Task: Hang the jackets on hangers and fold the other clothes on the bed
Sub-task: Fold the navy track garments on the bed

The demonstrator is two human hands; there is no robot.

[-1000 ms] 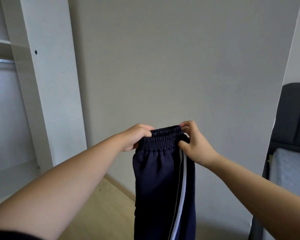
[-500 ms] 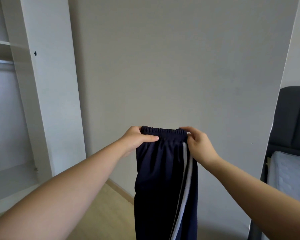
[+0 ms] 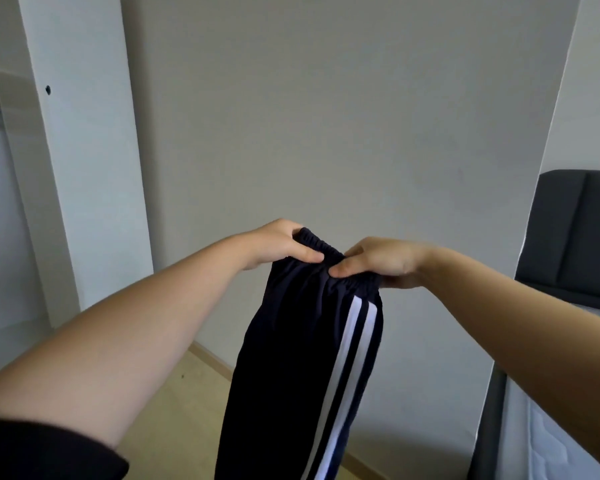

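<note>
Both are gripping: the left hand [image 3: 284,245] and the right hand [image 3: 378,263] are pinching the elastic waistband [image 3: 326,259] of the dark navy track trousers with two white side stripes [image 3: 291,341], which are hanging in mid-air before the wall [image 3: 326,116], left of the grey bed [image 3: 582,237]. I'm guessing the trick is lining the legs [image 3: 278,403] up seam to seam, then laying them flat on the mattress [image 3: 548,441] for folding. Leg ends are getting cut off at the bottom, so no telling if they're matching.
</note>
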